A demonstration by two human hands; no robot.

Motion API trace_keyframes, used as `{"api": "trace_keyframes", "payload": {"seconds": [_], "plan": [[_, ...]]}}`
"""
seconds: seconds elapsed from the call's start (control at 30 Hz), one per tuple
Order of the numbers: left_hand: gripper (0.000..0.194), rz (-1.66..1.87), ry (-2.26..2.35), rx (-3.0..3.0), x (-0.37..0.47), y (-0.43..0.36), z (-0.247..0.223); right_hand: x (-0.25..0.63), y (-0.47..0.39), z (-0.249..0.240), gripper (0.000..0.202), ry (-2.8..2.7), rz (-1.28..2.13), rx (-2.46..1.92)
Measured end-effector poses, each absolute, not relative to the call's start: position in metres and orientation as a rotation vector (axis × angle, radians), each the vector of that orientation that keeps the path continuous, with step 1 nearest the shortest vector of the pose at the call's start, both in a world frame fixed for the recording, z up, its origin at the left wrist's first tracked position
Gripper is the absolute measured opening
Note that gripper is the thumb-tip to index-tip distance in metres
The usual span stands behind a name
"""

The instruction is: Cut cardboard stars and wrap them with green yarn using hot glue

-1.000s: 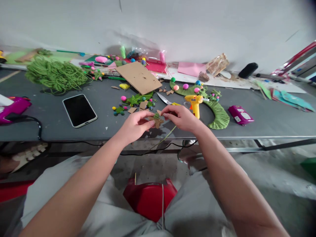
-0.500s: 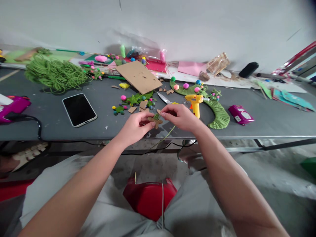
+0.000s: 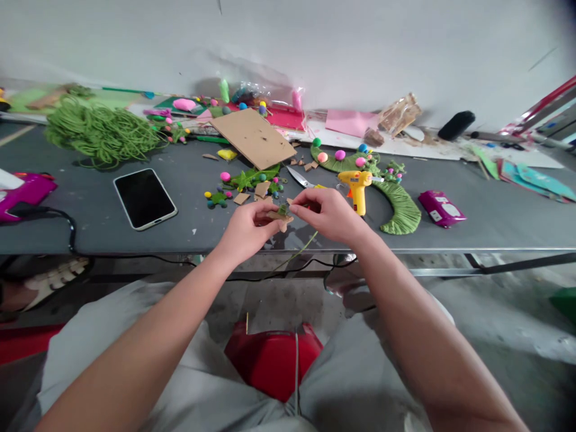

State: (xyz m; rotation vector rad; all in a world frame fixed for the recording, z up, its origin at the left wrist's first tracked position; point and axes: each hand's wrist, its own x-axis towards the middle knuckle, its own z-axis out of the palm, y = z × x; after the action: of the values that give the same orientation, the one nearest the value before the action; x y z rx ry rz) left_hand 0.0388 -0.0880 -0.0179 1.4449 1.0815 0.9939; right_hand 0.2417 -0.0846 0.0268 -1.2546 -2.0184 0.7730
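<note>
My left hand [image 3: 252, 230] pinches a small cardboard cutout [image 3: 285, 221] above the table's front edge; green yarn covers part of it. Close on its right, my right hand [image 3: 324, 214] has thumb and forefinger pressed together on the green yarn [image 3: 308, 242], whose loose end hangs below. Just beyond the hands lie scissors [image 3: 300, 178] with a yellow handle, cardboard scraps [image 3: 262, 190] and small green pieces with colored balls [image 3: 218, 198]. A yellow glue gun [image 3: 357, 191] stands right of my right hand, beside a green yarn-wrapped ring [image 3: 399, 211].
A phone [image 3: 144, 198] lies left, below a heap of green yarn [image 3: 103, 133]. Further left is a purple device [image 3: 27, 195] with a black cable. A cardboard sheet [image 3: 253, 138] rests behind the scraps. On the right sits a purple packet [image 3: 441, 209]. A red stool [image 3: 272, 363] shows below.
My left hand has turned the cardboard cutout slightly, so it sits at another angle. My right hand stays close by, its fingers still pinched on the yarn.
</note>
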Motion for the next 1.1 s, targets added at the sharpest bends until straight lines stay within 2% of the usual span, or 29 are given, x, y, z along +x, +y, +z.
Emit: {"api": "trace_keyframes", "payload": {"seconds": [0.3, 0.5, 0.83, 1.1], "plan": [[0.037, 1.183, 1.167, 1.173, 0.046, -0.091, -0.010, 0.228, -0.101, 0.027, 0.017, -1.995, 0.727, -1.257], [0.037, 1.293, 1.093, 1.040, 0.043, -0.089, -0.011, 0.228, -0.107, 0.023, 0.015, -2.050, 0.616, -1.214], [0.040, 1.223, 0.944, 0.840, 0.039, -0.088, -0.001, 0.233, -0.106, 0.018, 0.018, -2.099, 0.524, -1.212], [0.043, 1.103, 0.938, 0.882, 0.036, -0.089, 0.004, 0.239, -0.088, 0.011, 0.016, -2.118, 0.666, -1.148]]}}
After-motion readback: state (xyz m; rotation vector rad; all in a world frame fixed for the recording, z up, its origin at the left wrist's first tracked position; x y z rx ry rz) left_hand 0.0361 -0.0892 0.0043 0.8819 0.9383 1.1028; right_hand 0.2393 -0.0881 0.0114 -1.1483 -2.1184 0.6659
